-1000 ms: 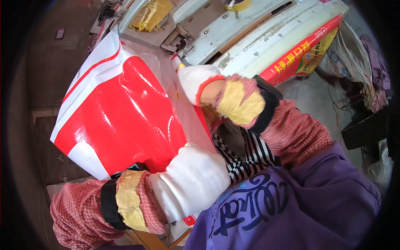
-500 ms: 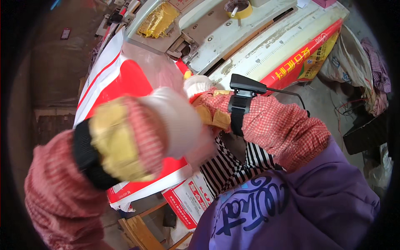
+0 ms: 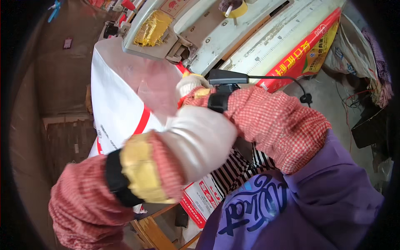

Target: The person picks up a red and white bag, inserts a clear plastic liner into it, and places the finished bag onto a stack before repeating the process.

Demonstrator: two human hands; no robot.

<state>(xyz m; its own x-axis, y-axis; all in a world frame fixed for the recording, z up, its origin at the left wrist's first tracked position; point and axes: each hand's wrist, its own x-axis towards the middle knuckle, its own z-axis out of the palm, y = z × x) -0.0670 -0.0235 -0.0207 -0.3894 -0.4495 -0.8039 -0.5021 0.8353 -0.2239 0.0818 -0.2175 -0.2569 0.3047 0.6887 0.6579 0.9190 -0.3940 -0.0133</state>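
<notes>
A large white woven sack (image 3: 121,104) with red bands stands in front of me, its top edge up against a pale green machine (image 3: 216,29). My left hand (image 3: 196,139), in a white glove, is raised in front of the sack with fingers curled; whether it grips the sack is hidden. My right hand (image 3: 189,85), also in a white glove, is closed on the sack's upper edge near the machine's metal head (image 3: 179,48). Both forearms wear red checked sleeves with black bands.
A red and yellow printed bag (image 3: 304,50) lies along the machine's side. A roll of yellow tape (image 3: 233,6) sits on top of the machine. A black cable (image 3: 291,89) runs to the concrete floor on the right. A wooden frame (image 3: 154,229) stands below the sack.
The sack has turned from its red face to its white face and moved up to the machine. My left hand has risen from the sack's lower edge to beside my right hand.
</notes>
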